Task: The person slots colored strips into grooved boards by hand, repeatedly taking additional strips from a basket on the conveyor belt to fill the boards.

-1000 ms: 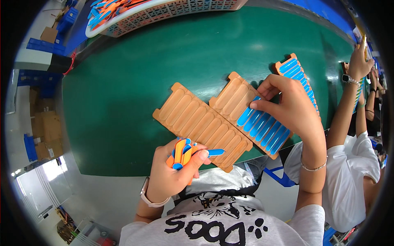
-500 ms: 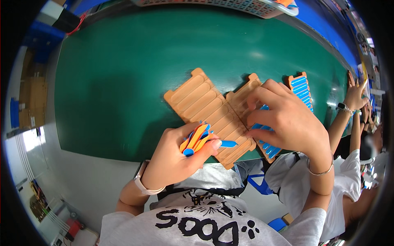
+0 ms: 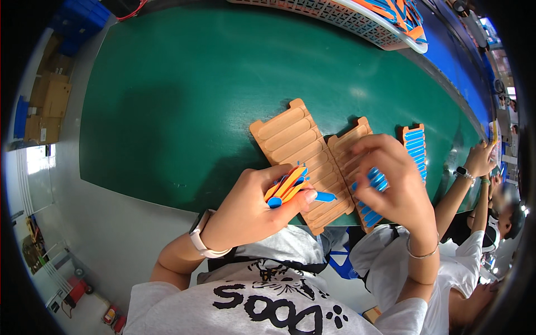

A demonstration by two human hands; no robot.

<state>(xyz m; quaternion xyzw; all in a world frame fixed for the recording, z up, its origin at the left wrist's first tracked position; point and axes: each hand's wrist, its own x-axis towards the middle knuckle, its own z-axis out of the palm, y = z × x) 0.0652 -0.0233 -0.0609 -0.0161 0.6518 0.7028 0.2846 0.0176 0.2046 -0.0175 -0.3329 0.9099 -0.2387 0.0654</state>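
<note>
My left hand [image 3: 254, 204] is closed around a bunch of flat, round-ended strips [image 3: 289, 187], orange and blue. One blue strip [image 3: 325, 196] sticks out past the thumb, over the near end of a wooden grooved tray [image 3: 287, 131] whose visible grooves are bare. Beside it lies a second grooved tray [image 3: 347, 144] with bare far grooves and blue strips [image 3: 368, 215] in its nearer ones. Over this tray my right hand [image 3: 396, 187] hovers, slightly blurred, thumb and forefinger apart with nothing visible between them. It hides part of the tray.
A third tray [image 3: 414, 148], filled with blue strips, lies farther right. At the table's far side stands a white perforated basket [image 3: 357, 25] of orange and blue strips. Another person's hand [image 3: 480, 159] rests at the right on the green table [image 3: 167, 111].
My right hand has lifted off the second tray, its thumb and fingers spreading. The left hand still grips the bunch. The view has shifted, showing more of the basket.
</note>
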